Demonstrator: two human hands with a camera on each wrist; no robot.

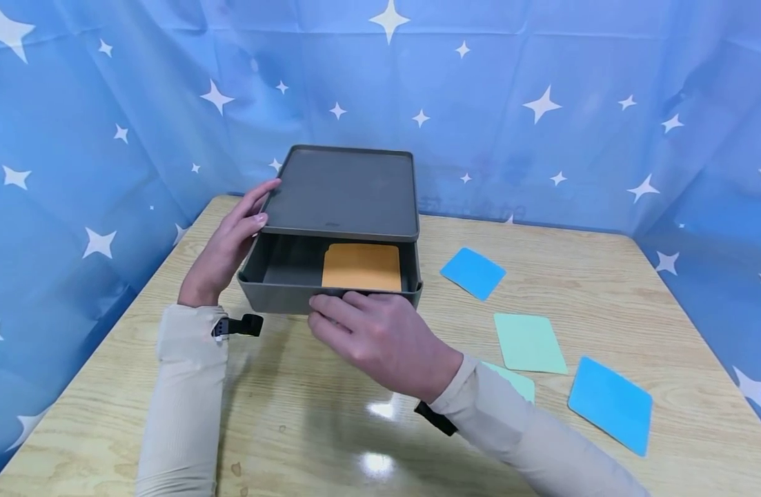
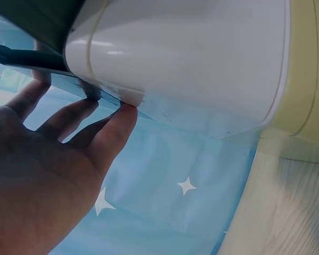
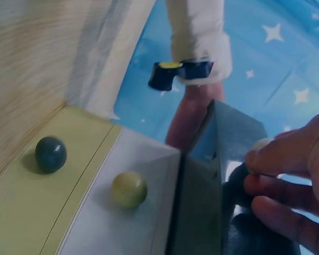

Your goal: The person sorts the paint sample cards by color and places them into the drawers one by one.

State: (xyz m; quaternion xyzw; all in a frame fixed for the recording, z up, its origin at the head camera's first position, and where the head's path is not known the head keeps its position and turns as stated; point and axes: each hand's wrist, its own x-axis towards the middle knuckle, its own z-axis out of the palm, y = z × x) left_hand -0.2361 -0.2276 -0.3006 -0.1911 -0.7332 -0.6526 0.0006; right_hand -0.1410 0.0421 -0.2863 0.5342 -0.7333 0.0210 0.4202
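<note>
A grey drawer box (image 1: 346, 193) stands at the table's far middle, its drawer (image 1: 281, 293) pulled partly out. An orange card (image 1: 361, 268) lies flat inside the drawer. My left hand (image 1: 231, 241) rests against the box's left side with fairly straight fingers; in the left wrist view its fingertips (image 2: 125, 114) touch the box's edge (image 2: 191, 53). My right hand (image 1: 368, 331) grips the drawer's front wall, fingers curled over its top rim. The right wrist view shows those fingers (image 3: 287, 180) at the drawer's front (image 3: 202, 202).
To the right of the box, loose cards lie on the wooden table (image 1: 293, 428): a blue card (image 1: 473, 273), a green card (image 1: 529, 342), a second blue card (image 1: 610, 404), and another green card (image 1: 517, 381) partly under my right sleeve. A blue starred curtain (image 1: 541, 103) surrounds the table.
</note>
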